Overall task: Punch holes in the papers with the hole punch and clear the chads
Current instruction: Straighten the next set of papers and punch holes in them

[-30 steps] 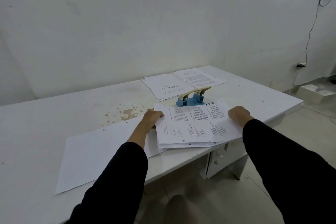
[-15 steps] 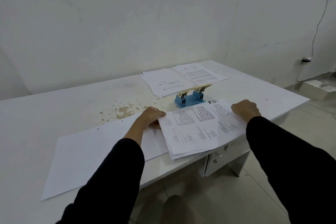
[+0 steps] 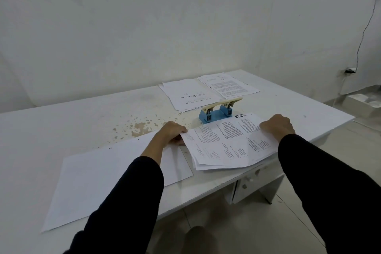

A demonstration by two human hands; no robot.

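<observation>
My left hand point(image 3: 174, 133) and right hand point(image 3: 277, 126) grip the ends of the paper stack point(image 3: 228, 142), which lies at 6 o'clock from the hole punch point(image 3: 219, 110). I judge this the lining-up step. Next, the far edge must slide squarely into the punch.

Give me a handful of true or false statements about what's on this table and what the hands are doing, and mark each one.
1. The left hand and the right hand each grip a side of the printed stack. True.
2. The hole punch is red. False: its body is blue, with a cream lever.
3. One hand presses the lever. False: both hands are on the stack, and neither touches the punch.
4. Beyond the punch lie a left pile and a right pile of paper. True.
5. The large blank sheet lies right of the stack. False: it lies left, under the left forearm.
</observation>
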